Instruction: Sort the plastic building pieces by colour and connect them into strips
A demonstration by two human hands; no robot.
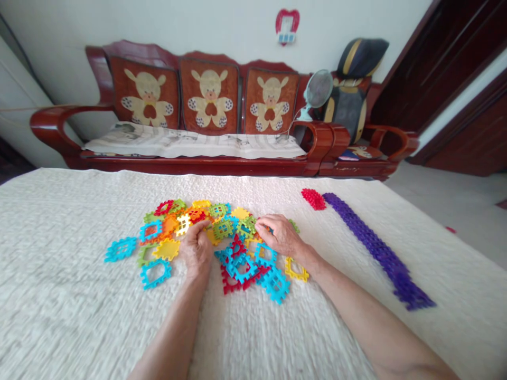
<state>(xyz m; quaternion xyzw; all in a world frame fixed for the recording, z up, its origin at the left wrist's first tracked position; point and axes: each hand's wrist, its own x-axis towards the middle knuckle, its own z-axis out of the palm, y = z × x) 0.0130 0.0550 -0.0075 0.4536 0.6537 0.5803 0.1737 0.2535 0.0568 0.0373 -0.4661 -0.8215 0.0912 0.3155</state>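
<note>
The loose heap of square, toothed plastic tiles point(242, 268) in blue, red, yellow, green and orange lies at the centre of the frame, spread flat on the cream quilted cloth point(71, 295).

My left hand point(196, 249) rests palm down on the heap's left-centre part. Its fingers are bent, with the tips at a yellow tile point(183, 224). I cannot tell whether it grips anything.

My right hand point(280, 236) rests palm down on the heap's right side. Its fingers are curled, with the tips touching a green tile point(246, 227). I cannot tell whether that tile is held.

A single blue tile point(120, 249) lies apart at the heap's left edge. Right of centre, a long strip of joined purple tiles point(381, 252) runs diagonally towards the lower right. A red tile point(313, 199) lies just beside its upper end.

Across the top of the frame stands a dark red wooden sofa point(59, 119) with three bear cushions. A small fan point(319, 88) stands at its right arm.
</note>
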